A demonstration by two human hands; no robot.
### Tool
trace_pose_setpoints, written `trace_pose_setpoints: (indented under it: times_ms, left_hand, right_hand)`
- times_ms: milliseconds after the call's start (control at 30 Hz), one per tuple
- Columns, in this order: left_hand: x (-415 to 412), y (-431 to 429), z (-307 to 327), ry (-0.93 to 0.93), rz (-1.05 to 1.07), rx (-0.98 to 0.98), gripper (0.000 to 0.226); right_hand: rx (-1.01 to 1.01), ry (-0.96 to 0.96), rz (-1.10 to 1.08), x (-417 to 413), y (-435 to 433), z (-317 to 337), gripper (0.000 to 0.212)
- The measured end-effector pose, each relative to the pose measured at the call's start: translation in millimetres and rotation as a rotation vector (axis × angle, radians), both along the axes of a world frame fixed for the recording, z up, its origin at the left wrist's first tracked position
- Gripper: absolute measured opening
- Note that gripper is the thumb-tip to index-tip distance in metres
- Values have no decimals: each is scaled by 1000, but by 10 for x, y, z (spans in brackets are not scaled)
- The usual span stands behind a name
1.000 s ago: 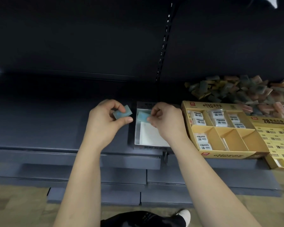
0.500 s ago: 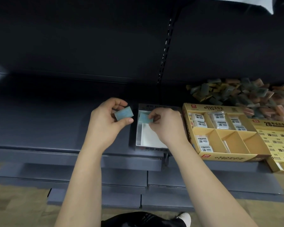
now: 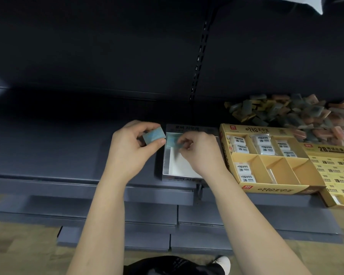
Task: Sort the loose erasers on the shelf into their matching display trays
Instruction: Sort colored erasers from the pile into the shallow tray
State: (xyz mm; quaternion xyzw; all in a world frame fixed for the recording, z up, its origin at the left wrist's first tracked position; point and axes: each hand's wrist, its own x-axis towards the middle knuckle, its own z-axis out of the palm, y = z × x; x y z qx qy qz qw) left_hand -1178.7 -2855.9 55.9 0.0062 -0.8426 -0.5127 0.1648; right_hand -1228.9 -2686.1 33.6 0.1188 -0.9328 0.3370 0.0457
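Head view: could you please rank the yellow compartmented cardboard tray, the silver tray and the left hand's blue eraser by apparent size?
Largest first:
yellow compartmented cardboard tray
silver tray, partly hidden
blue eraser, left hand

The right hand (image 3: 199, 151) is covering the near right part of the silver tray (image 3: 166, 162), and the teal eraser (image 3: 172, 140) pinched at its fingertips is smearing with motion blur. The left hand (image 3: 127, 153) is hiding part of the grey-blue eraser (image 3: 155, 136) it is gripping. The outer yellow tray (image 3: 338, 169) and the dim pile of loose erasers (image 3: 298, 114) are running off the right edge.
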Motion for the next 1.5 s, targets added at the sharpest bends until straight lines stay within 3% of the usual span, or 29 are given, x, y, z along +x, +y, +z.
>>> trace_pose_setpoints:
  times_ms: [267,867,1167,1300,1500]
  left_hand:
    - [-16,-1,18,-3,9,11,27]
    - [-40,55,0,-50,-31,-74,32]
    - [-171,226,-19,-69,-198,-243,24]
    - [-208,314,-62,-104,-189,-487,25]
    - [-238,338,-86,-155,-156,-682,26]
  right_hand:
    - [22,59,-2,13,-20,4,32]
    - [98,-14,41,32,10,78,37]
    - [-73,13,-38,-17,349,407,24]
    - [-62,71,-100,-25,538,535,21]
    - [-55,41,-153,-44,697,501,19]
